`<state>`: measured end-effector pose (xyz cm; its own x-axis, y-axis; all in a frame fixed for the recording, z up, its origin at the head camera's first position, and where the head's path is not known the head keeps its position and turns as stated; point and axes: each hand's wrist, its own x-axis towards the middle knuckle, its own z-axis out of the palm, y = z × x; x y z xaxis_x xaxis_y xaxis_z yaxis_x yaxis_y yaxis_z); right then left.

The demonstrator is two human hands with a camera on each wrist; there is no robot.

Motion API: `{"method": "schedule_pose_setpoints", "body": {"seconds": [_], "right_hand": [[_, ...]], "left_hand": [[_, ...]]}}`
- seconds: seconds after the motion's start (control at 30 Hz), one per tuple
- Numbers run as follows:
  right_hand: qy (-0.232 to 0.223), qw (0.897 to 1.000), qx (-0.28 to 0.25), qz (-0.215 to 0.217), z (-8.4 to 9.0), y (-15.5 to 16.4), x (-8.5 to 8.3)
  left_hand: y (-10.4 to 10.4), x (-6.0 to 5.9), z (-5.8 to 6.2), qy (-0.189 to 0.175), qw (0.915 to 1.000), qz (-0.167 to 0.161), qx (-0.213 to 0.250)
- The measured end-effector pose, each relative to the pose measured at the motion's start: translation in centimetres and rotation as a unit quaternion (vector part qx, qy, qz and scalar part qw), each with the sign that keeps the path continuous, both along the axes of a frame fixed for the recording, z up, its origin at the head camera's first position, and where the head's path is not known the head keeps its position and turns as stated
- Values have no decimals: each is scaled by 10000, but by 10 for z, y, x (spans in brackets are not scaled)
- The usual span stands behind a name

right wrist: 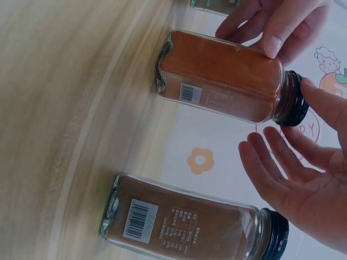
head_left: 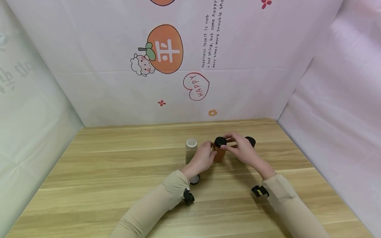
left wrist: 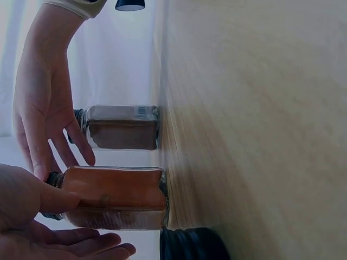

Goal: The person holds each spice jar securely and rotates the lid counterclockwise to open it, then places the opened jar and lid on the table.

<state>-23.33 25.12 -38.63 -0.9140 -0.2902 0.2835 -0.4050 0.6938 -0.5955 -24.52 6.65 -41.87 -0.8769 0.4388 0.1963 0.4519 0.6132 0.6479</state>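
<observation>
A glass spice jar (head_left: 219,156) of orange-red powder stands upright on the wooden table, its black lid (head_left: 220,141) on top. My left hand (head_left: 202,158) holds the jar's upper body between thumb and fingers. From the other side, the thumb and index finger of my right hand (head_left: 244,150) pinch the lid, while its other fingers spread out beside the jar. Behind the right hand is a second spice jar (right wrist: 184,216) with brown powder and a black lid. Left of the held jar stands another jar (head_left: 191,153) with a whitish top and no black lid.
A loose black lid (head_left: 194,179) lies on the table (head_left: 119,185) under my left wrist, partly hidden by it. White printed cloth (head_left: 119,96) hangs along the back, with more cloth at both sides. A black wrist device (head_left: 260,191) sits at the right cuff.
</observation>
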Motion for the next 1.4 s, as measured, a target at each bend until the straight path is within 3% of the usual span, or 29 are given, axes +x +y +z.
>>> {"method": "schedule_pose_setpoints", "body": {"seconds": [0.4, 0.77, 1.17, 1.4], "right_hand": [[25, 9981, 391, 481, 1, 7, 1], [-310, 9964, 309, 730, 2, 13, -1], [-332, 9968, 304, 668, 3, 11, -1], [-250, 9990, 171, 342, 3, 7, 0]], "left_hand": [[0, 0, 1, -24, 10000, -43, 2], [1, 0, 0, -55, 10000, -37, -42], [1, 0, 1, -100, 9999, 34, -73], [1, 1, 1, -145, 9998, 75, -66]]}}
